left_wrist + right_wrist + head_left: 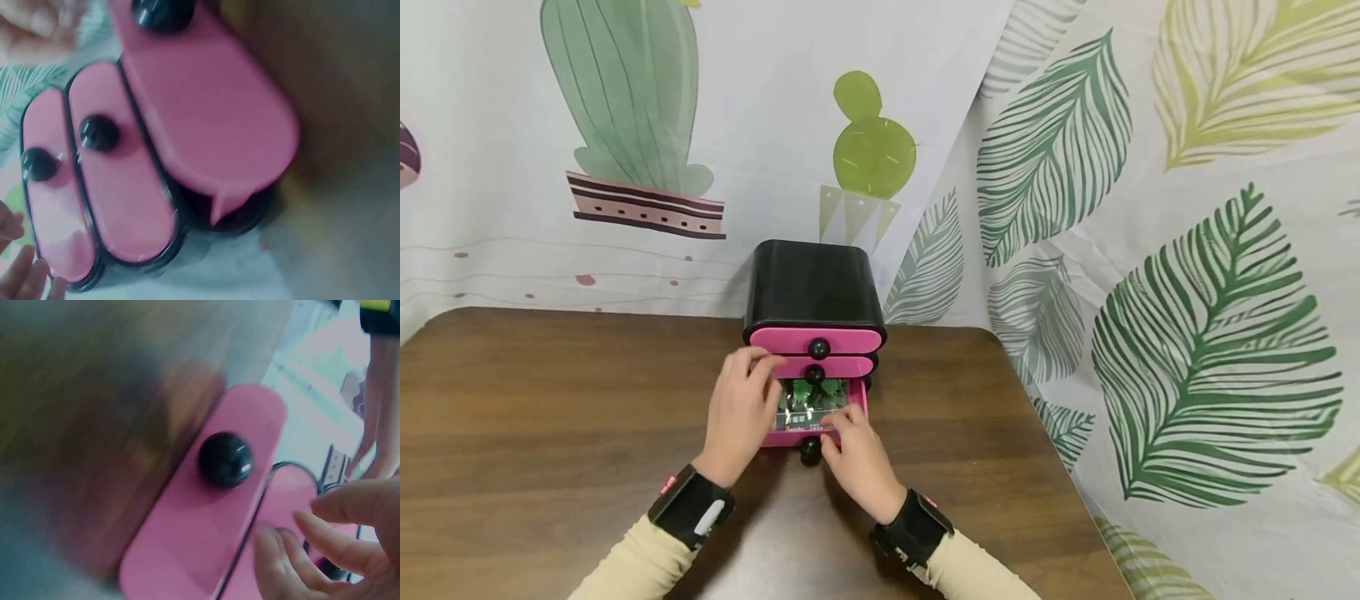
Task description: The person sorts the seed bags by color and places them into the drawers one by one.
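Note:
A small black cabinet [816,283] with pink drawer fronts and round black knobs stands on the table. Its bottom drawer [859,402] is pulled out and holds a clear packet [805,419] with green contents and printed text. My left hand [737,417] is at the drawers' left side, fingers loosely bent beside the middle drawer [850,366]; they close on nothing visible. Over the open drawer's front right corner is my right hand [861,462], its fingertips at the packet's edge and thumb apart. In the right wrist view, the right hand's fingers [337,544] are loosely bent, the packet hidden.
The closed top drawer [782,340] sits above the others. The brown wooden table [587,433] extends to both sides. Printed cloth with cacti and leaves [1052,150] hangs behind and along the right edge. Both wrists wear black bands [691,507].

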Available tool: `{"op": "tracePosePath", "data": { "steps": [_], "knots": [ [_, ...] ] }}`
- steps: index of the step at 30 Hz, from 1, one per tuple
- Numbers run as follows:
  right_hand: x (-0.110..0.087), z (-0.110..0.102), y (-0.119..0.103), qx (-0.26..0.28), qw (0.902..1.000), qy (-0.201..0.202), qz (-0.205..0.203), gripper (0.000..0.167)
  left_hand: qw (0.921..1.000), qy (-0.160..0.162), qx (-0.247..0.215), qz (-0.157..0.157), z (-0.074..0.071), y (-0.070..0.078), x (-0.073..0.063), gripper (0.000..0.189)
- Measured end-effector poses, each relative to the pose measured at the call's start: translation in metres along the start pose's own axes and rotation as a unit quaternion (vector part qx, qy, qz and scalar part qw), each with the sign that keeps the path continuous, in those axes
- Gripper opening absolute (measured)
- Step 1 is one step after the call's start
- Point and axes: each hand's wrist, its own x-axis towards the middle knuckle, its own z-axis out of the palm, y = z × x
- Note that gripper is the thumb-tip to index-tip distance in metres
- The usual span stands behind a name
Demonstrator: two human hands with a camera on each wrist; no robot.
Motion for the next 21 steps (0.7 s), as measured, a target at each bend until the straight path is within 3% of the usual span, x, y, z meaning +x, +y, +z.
{"op": "tracePosePath", "data": {
  "steps": [3,7,10,13,21],
  "knots": [
    [-0.004,-0.004,-0.007,-0.018,0.9982,-0.057,-0.005,0.023,0.9996,0.026,-0.012,0.01,-0.006,-0.002,0.015,0.025],
    [-0.006,0.001,-0.011,-0.074,0.9917,-0.1,-0.031,0.027,0.9996,-0.022,-0.008,-0.016,-0.007,-0.01,0.029,0.041],
    [-0.005,0.008,-0.012,-0.108,0.987,-0.11,-0.046,0.027,0.9967,-0.073,-0.003,-0.034,-0.003,-0.016,0.034,0.051],
    [-0.004,0.013,-0.012,-0.121,0.9839,-0.123,-0.048,0.026,0.9939,-0.1,0.0,-0.045,0.0,-0.018,0.036,0.052],
    [0.005,0.017,-0.01,-0.095,0.9873,-0.118,-0.049,0.021,0.9937,-0.1,-0.006,-0.05,-0.001,-0.018,0.042,0.051]
  ]
}}
